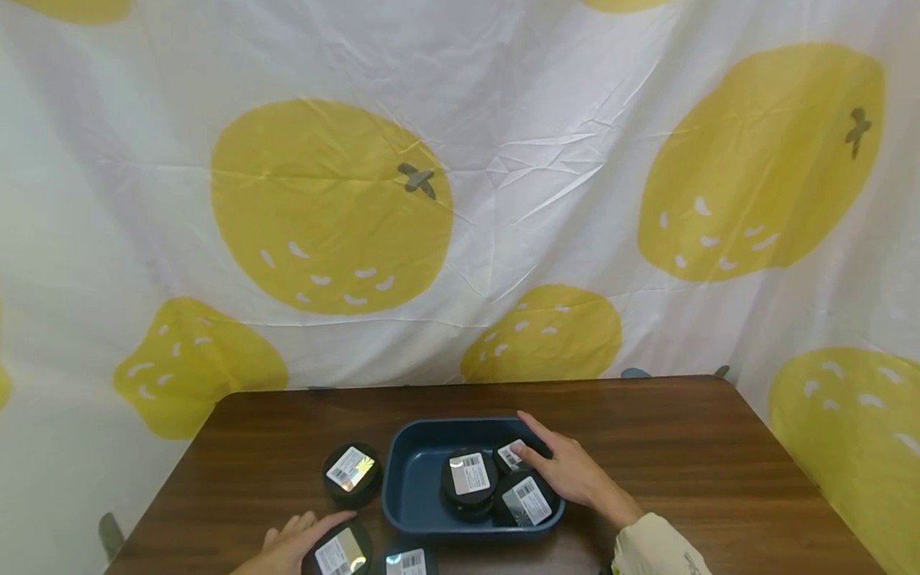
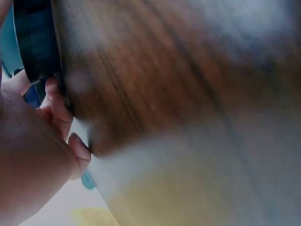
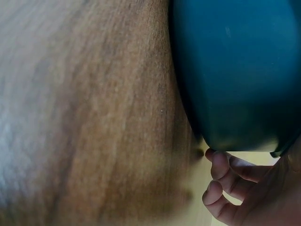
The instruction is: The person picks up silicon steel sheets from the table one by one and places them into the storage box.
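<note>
My left hand is at the lower left of the head view, holding a round black tub with a white barcode label. In the left wrist view its fingers curl beside the tub's dark side. My right hand grips the right end of a blue rectangular basin, thumb over the rim and fingers outside the wall. The right wrist view shows those fingers at the basin's outer wall. Inside the basin's right half sit several labelled black tubs, one seemingly stacked on another.
Another black tub stands on the table just left of the basin. One more tub is cut off at the bottom edge. The brown wooden table ends at a white curtain with yellow fruit prints.
</note>
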